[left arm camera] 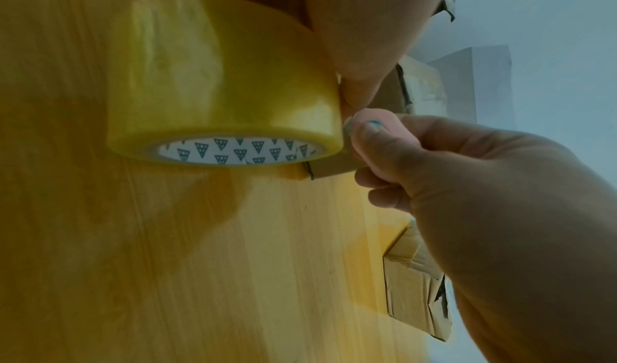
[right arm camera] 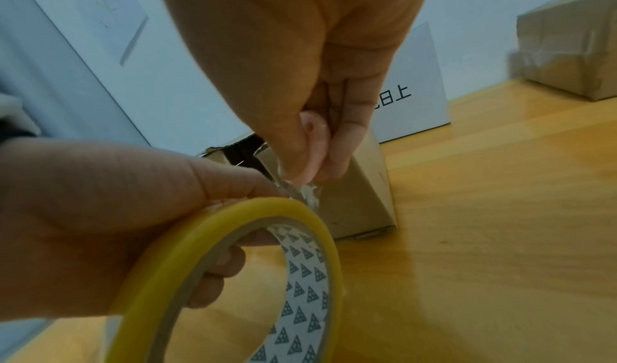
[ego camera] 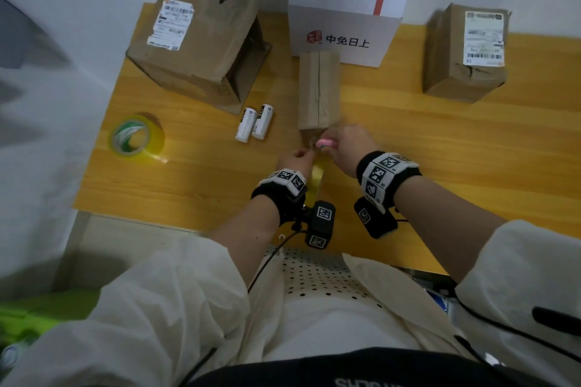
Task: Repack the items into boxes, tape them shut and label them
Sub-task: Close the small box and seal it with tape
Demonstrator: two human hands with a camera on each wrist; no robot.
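Up close, narrow box (ego camera: pixel 319 94) lies closed; contents hidden.

We see our left hand (left arm camera: pixel 374 25) holding the tape roll (left arm camera: pixel 227 89) above the table (left arm camera: pixel 167 263), while our right hand (left arm camera: pixel 484 184) pinches at the box (left arm camera: pixel 333 167) edge.

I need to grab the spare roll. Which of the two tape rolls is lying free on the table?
The roll with the green-and-white core near the table's left edge; the other yellow roll is gripped by the left hand.
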